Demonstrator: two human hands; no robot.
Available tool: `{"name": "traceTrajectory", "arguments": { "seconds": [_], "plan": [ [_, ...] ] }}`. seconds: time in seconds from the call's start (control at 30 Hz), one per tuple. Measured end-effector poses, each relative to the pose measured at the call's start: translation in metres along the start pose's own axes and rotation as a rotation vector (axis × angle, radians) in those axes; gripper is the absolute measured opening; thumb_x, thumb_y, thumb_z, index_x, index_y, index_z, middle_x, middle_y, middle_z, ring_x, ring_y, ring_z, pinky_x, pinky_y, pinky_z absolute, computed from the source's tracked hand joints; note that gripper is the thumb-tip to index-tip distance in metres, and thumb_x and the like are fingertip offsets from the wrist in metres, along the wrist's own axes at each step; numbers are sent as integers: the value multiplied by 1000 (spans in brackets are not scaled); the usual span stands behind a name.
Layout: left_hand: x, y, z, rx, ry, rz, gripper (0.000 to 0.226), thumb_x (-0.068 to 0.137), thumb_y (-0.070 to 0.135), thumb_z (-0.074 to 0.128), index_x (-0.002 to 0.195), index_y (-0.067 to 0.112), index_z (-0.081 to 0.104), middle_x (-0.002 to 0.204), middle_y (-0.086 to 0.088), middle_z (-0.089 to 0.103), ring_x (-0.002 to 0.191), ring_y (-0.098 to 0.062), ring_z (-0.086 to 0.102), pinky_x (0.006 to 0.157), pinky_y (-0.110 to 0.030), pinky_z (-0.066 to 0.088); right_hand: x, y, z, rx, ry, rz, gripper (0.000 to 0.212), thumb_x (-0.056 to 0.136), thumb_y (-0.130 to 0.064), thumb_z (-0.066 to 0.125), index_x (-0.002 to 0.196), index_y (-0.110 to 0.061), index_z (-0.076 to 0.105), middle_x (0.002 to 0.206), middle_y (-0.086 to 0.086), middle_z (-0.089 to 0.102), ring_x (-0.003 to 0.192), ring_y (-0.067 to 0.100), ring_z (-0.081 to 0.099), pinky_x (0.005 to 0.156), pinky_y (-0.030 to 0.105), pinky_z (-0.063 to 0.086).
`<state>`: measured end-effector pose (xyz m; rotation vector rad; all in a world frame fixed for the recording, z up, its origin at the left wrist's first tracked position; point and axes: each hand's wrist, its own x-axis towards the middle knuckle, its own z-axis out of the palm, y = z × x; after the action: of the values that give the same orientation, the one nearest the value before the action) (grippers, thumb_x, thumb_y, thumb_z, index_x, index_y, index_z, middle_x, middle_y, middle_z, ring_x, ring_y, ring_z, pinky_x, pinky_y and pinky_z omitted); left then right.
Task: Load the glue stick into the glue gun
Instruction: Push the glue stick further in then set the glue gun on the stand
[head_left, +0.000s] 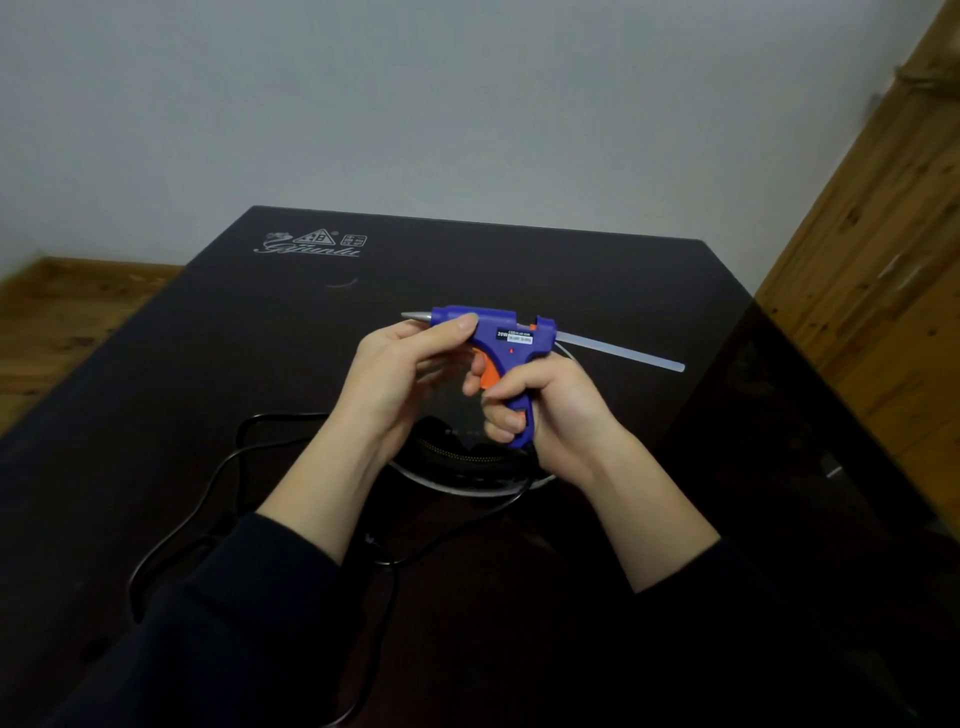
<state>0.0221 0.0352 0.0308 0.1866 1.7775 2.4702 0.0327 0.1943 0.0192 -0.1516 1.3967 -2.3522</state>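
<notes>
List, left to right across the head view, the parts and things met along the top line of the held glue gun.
Silver metal nozzle tip → left hand gripping the front → blue plastic glue gun body → clear glue stick jutting from the back.

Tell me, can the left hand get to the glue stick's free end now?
Probably not without letting go: the left hand grips the glue gun near the nozzle, while the glue stick juts out the opposite, rear side, otherwise unobstructed.
</notes>
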Motion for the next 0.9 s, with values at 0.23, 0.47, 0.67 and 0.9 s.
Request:
{"name": "traceTrajectory", "arguments": {
  "seconds": [0.23,0.47,0.67,0.9],
  "plan": [
    [0,0,0,-18,1,-8,23,89,19,71,88,-4,70,72,-24,66,66,-31,62,73,-30,50,-1,-2,1,-16,42,24,22,77,13,45,78,-2,61,71,14,57,35,14,41,44,24,35],
    [-1,1,1,-3,20,-1,17,88,14,70,74,9,78,69,-10,75,64,-16,71,65,-18,53,-1,-1,5,-41,108,29,21,56,10,46,70,-6,49,55,9,43,35,18,39,45,25,34],
    [-2,1,1,-10,4,-7,20,89,18,70,87,-2,72,70,-19,70,61,-23,67,66,-24,53,1,2,1,-52,82,-3,22,61,11,47,73,-2,60,65,14,53,36,16,40,45,25,36],
    [0,1,-3,-18,-30,-16,24,89,20,71,97,-2,68,73,-13,65,60,-20,54,70,-29,46,1,-1,-2,-32,-7,-37,33,78,18,45,100,5,67,87,19,71,35,12,39,45,26,36]
  ]
}}
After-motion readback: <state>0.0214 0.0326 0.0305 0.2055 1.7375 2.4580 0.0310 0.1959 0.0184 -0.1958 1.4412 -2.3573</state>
